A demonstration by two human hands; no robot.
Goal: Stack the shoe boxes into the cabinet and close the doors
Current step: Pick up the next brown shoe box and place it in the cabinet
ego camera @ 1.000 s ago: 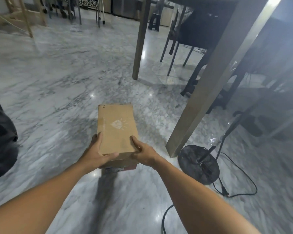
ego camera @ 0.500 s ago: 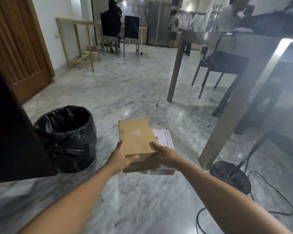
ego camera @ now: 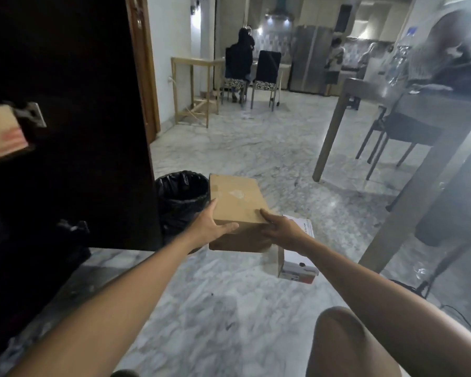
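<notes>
Currently both hands, left [ego camera: 211, 227] and right [ego camera: 284, 232], grip brown box [ego camera: 235, 202] mid-carry; next, swing left into cabinet [ego camera: 65, 118], white box [ego camera: 297, 265] waiting on floor.

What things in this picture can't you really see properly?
All from the head view:
- Inside of the cabinet: too dark to make out.
- White box on the floor: partly covered by the brown box and the right hand.
- Bin: partly hidden behind the left hand and the cabinet door.
- Box at the left edge: cut off and blurred.
- People in the far kitchen: too small.
</notes>
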